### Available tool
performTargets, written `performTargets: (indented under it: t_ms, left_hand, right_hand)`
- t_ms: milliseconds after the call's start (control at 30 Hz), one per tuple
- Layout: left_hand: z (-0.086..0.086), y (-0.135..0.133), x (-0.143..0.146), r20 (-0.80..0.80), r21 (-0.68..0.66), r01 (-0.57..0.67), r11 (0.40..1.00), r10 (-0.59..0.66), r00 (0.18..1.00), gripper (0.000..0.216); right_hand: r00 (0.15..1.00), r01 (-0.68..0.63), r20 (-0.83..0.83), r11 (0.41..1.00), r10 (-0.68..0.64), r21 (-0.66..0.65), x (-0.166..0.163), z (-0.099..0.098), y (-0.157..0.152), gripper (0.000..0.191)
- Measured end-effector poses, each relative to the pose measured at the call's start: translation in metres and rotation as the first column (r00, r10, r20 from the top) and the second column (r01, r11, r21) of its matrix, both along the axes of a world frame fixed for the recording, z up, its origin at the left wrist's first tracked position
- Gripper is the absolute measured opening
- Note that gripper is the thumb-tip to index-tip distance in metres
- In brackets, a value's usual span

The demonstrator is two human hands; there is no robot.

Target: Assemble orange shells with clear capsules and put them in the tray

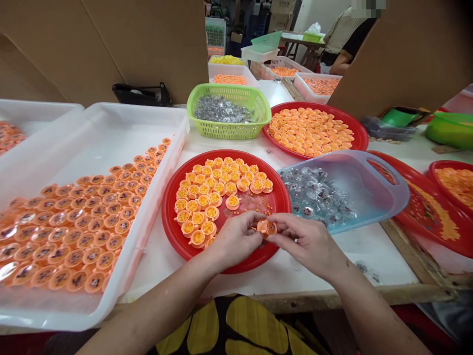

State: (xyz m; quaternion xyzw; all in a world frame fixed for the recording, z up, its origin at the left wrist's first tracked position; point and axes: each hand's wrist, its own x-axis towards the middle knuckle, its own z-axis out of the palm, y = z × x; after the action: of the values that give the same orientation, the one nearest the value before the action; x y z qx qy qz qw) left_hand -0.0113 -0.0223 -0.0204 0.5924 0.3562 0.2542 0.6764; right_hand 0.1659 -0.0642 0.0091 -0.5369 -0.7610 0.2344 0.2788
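My left hand [236, 239] and my right hand [306, 241] pinch a small orange plastic cup [266, 228] between their fingertips, just above the lower right of a red round plate [266, 197]. Several orange cups with yellow centres stand on that plate, with loose orange bits near them. To the right, a translucent lilac-blue tray [384, 182] holds clear plastic domes and lies partly over the plate's edge. A white plastic tray [140, 118] on my left holds rows of orange cups with dark-marked clear domes.
A green plastic basket [236, 88] of clear pieces stands ahead, beside a red plate of orange pieces [356, 125]. White crates of orange parts sit beyond. Cardboard dividers [406, 54] rise on both sides. A co-worker's arm [340, 64] shows at the far right.
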Motion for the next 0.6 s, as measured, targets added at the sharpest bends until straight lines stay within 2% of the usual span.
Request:
performTargets:
  t_ms: [67,133,300,600]
  left_hand:
    - [-0.0005,0.0001,-0.0003,-0.034,0.036,-0.002,0.999,0.003,0.999,0.031]
    - [-0.0002,0.0000,-0.0006,-0.058,0.065,0.003,0.998,0.001,0.998,0.033]
    - [0.0007,-0.0011,-0.0017,-0.109,0.129,0.005,0.992,0.009,0.994,0.032]
    - [0.0023,-0.0018,-0.0006,-0.006,-0.021,0.019,1.000,-0.019,1.000,0.031]
  right_hand:
    - [1.000,0.021,-0.005,0.999,-0.021,-0.031,-0.0003,-0.0016,0.0003,0.020]
    - [0.999,0.034,0.014,0.999,-0.034,-0.008,-0.0011,-0.0026,0.0004,0.019]
    - [0.998,0.002,0.066,0.985,-0.014,0.170,-0.0026,-0.0033,0.0000,0.013]
    - [1.000,0.002,0.015,0.991,-0.004,0.133,-0.0013,-0.0014,-0.0018,0.016]
